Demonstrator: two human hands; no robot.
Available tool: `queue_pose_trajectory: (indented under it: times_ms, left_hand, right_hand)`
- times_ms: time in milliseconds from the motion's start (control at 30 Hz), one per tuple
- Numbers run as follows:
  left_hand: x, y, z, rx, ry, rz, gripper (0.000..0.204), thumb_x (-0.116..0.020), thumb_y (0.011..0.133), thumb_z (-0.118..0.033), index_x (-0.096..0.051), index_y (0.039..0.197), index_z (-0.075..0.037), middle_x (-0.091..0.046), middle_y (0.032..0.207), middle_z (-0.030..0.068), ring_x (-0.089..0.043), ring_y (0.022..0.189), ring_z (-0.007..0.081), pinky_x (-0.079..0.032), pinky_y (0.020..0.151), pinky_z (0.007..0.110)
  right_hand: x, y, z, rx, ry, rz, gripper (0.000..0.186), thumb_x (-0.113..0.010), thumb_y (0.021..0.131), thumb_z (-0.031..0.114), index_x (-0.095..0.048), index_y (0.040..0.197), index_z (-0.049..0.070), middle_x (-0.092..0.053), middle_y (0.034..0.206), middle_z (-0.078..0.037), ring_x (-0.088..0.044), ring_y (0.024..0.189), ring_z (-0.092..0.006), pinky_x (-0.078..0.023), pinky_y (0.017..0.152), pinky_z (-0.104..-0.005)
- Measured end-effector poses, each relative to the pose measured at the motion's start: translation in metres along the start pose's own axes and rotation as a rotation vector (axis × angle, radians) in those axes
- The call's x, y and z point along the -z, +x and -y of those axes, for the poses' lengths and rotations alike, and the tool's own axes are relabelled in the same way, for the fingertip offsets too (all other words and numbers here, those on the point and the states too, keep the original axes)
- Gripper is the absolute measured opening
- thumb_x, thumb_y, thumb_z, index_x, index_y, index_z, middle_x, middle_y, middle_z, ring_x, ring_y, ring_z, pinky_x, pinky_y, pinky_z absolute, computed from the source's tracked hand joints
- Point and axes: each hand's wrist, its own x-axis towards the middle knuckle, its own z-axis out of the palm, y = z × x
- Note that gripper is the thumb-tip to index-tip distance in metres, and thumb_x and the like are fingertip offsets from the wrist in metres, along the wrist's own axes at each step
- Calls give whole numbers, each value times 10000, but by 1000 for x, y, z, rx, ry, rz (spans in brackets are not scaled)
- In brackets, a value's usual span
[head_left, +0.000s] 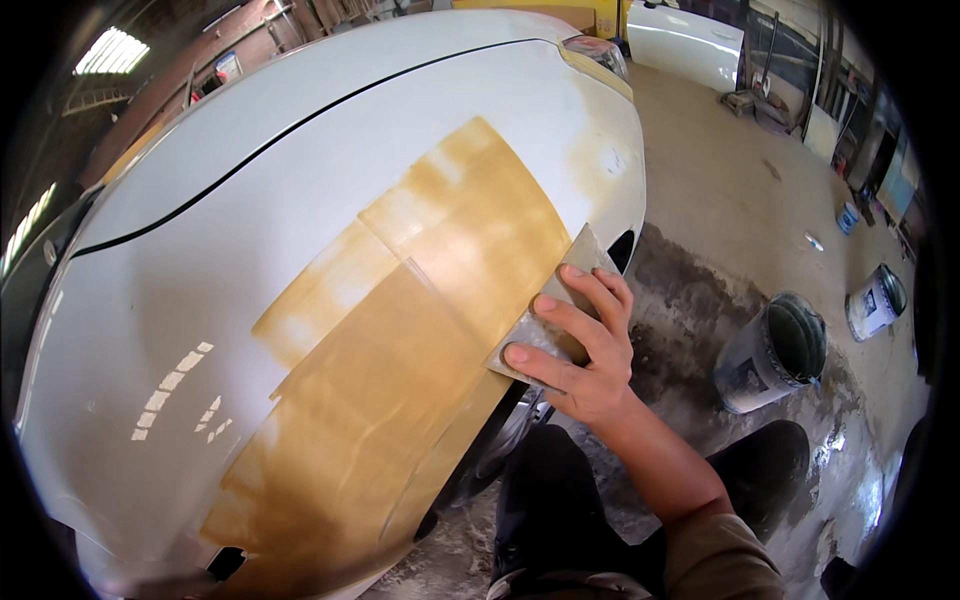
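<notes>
My right hand (585,345) presses a grey sheet of sandpaper (588,246) against the side edge of a white car body (190,255). The fingers are bent over the sheet, spread a little, with the thumb lowest. Whether a block lies under the sheet is hidden. Beneath and beside it runs a large tan filler or primer patch (400,340), stepped in outline, blending into white at its edges. A thin line crosses the patch near its middle. My left hand is not in view.
Two buckets stand on the wet floor at right, a large one (745,375) and a smaller one (868,312). Farther off is a small blue-and-white can (848,217). A white car door (685,45) leans at the back. My knees are close to the car.
</notes>
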Motion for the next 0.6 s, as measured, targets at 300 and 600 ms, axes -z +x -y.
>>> queue_pose_trajectory:
  times_ms: [300, 600]
  left_hand:
    - [16, 0, 8, -21, -26, 45, 337, -710, 949, -83, -610, 1260, 0, -664, 1189, 171, -671, 1076, 285, -557, 933, 408]
    - [16, -3, 12, -56, -95, 74, 349, -696, 954, -67, -593, 1277, 14, -655, 1209, 168, -667, 1087, 277, -558, 940, 392]
  right_hand:
    - [3, -37, 5, -30, -7, 45, 340, -850, 745, 211, -775, 1053, 333, -666, 1210, -52, -604, 1190, -366, -401, 1024, -547]
    - [31, -48, 0, 19, -23, 152, 377, -846, 749, 213, -765, 1085, 363, -644, 1231, -43, -600, 1197, -345, -402, 1024, -553]
